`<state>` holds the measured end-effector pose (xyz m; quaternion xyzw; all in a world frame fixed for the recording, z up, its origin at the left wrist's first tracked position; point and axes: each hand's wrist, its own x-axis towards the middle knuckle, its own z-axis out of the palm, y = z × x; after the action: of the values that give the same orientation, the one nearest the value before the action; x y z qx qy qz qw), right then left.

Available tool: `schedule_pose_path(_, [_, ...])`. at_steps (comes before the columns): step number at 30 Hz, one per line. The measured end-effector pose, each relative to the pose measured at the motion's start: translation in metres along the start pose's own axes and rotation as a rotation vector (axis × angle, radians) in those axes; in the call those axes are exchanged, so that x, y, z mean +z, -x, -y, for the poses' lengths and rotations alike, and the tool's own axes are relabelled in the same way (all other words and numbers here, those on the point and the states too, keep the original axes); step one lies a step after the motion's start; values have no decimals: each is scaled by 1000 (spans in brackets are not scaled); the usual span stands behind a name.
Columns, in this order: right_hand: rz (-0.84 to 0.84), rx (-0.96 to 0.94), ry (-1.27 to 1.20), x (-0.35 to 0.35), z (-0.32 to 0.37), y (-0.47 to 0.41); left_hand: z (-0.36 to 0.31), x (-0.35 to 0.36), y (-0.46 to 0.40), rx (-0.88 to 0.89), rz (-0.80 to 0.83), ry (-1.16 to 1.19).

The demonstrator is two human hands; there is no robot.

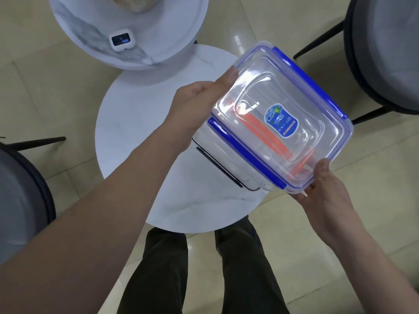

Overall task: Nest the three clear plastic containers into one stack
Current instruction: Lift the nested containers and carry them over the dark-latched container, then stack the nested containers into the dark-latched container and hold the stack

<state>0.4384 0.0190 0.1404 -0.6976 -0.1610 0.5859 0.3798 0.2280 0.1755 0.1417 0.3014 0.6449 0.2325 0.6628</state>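
Observation:
A clear plastic container with a blue-clipped lid (301,105) and a blue label is held tilted above the small round white table (136,132). My left hand (199,103) grips its near-left corner, thumb on the lid. My right hand (322,189) holds its near-right corner from below. Through the clear walls I see orange clips (263,132) of a container inside it. Under the held container, the dark-edged rim of another clear container (217,166) shows; whether it rests on the table or sits in the stack I cannot tell.
A larger marble-patterned round table (158,30) stands farther back with a small white device (120,40) on it. Grey chairs with black legs stand at the left (20,196) and at the right (385,53). My dark trouser legs (204,268) are below the table's near edge.

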Motion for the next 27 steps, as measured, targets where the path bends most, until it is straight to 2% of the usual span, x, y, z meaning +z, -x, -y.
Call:
schedule_pose_path(9, [-32,34,11,2,1,1,3,-3,1,49,-23,29])
schedule_pose_path(15, [-191,164,-78,-4,-8,5,22,-29,1,93,-164,7])
schedule_pose_path(19, [-241,239,-175,-3,-37,16,59,-52,13,37,-250,70])
schedule_pose_path(23, [-245,302,-21,16,-68,30,104,-58,22,-100,-273,113])
schedule_pose_path(27, [-197,362,42,41,-96,37,140,-54,25,-162,-262,125])
